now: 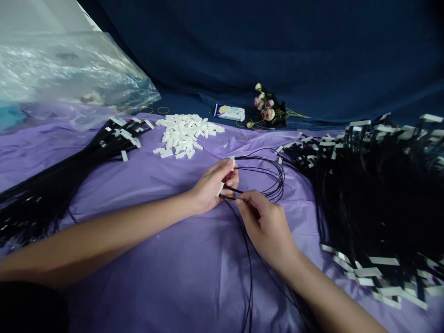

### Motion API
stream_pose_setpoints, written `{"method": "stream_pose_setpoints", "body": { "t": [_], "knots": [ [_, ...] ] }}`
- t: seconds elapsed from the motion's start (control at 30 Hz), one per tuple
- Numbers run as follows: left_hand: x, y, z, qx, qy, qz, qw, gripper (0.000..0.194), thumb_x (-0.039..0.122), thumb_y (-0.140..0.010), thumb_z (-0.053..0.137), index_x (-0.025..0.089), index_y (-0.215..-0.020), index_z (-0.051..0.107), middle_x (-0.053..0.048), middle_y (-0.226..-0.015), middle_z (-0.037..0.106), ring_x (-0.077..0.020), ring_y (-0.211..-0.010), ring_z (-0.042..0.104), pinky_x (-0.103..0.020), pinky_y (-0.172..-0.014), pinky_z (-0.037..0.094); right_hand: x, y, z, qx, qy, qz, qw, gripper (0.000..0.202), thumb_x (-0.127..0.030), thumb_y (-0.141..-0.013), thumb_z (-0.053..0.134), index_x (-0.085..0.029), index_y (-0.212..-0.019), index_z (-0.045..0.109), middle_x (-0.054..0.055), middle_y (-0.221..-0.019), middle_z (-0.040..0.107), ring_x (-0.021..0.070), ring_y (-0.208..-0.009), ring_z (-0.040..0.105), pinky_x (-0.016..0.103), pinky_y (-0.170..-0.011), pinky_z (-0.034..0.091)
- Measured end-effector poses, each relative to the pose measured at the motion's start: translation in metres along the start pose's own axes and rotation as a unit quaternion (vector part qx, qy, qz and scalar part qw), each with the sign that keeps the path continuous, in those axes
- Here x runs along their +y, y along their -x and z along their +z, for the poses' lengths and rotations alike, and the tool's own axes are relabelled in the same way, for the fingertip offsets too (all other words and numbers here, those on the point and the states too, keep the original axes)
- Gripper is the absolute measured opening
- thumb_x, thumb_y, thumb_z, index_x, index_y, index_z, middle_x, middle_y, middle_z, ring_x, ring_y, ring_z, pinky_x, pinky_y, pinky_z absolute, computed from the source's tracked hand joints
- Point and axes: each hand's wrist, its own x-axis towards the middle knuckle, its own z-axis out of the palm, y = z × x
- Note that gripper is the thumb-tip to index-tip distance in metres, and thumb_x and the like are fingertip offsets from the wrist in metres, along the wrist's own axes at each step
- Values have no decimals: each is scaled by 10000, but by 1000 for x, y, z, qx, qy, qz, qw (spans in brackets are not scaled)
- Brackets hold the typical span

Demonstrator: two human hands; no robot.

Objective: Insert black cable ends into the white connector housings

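Note:
Near the middle of the purple cloth, my left hand (215, 185) is closed around black cables with white connectors. One white connector (232, 163) sits at my left thumb tip, and a second white connector (220, 188) lies against the palm. My right hand (265, 222) pinches a thin black cable (233, 189) just right of the second connector. From the hands the cables loop to the right, and other strands hang down toward the front edge of the view. What lies under the curled right fingers is hidden.
Beyond the hands lies a pile of small white connectors (185, 134). Bundles of black cables with white ends lie left (79, 162) and right (374, 194). At the back are a wrapped packet (229, 112), artificial flowers (268, 111), rubber bands (163, 110) and a clear plastic bag (76, 69).

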Motion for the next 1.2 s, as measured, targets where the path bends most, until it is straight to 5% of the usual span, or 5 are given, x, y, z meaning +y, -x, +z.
{"method": "stream_pose_setpoints", "body": {
  "t": [0.27,0.47,0.7,0.97,1.2],
  "knots": [
    [2,-3,-4,-1,38,-1,999,262,397,-892,502,160,-779,498,54,-545,347,-34,-419,288,-105,-379,233,0,-1,-6,-70,28,-60,995,180,-154,-907,432,-216,-961,593,7,-888,652,131,-725,600,230,-653,413],
    [4,-3,-5,3,51,-14,999,280,403,-887,506,160,-754,473,59,-538,334,-29,-405,266,-109,-377,232,3,-2,-10,-114,-17,-55,992,191,-145,-884,455,-202,-924,632,-2,-827,646,117,-690,566,215,-594,385],
    [3,-2,-5,-16,38,-10,999,279,416,-894,487,169,-767,472,58,-539,330,-34,-407,256,-108,-378,230,0,-2,-10,-181,-133,65,972,212,-313,-904,481,-172,-835,623,-18,-618,541,83,-521,451,191,-459,319],
    [4,-1,-5,-12,27,-8,1000,284,419,-897,481,169,-762,468,62,-532,324,-31,-399,248,-107,-375,219,-2,-3,-9,-128,-272,192,934,237,-384,-821,593,-149,-808,626,9,-690,587,117,-615,604,191,-495,469],
    [5,-1,-5,0,37,-17,999,277,426,-892,487,173,-780,471,65,-525,328,-32,-392,252,-104,-367,237,-5,-5,-8,-114,-327,233,909,260,-410,-832,576,-150,-828,581,43,-842,672,97,-555,635,176,-468,474]
  ]
}}
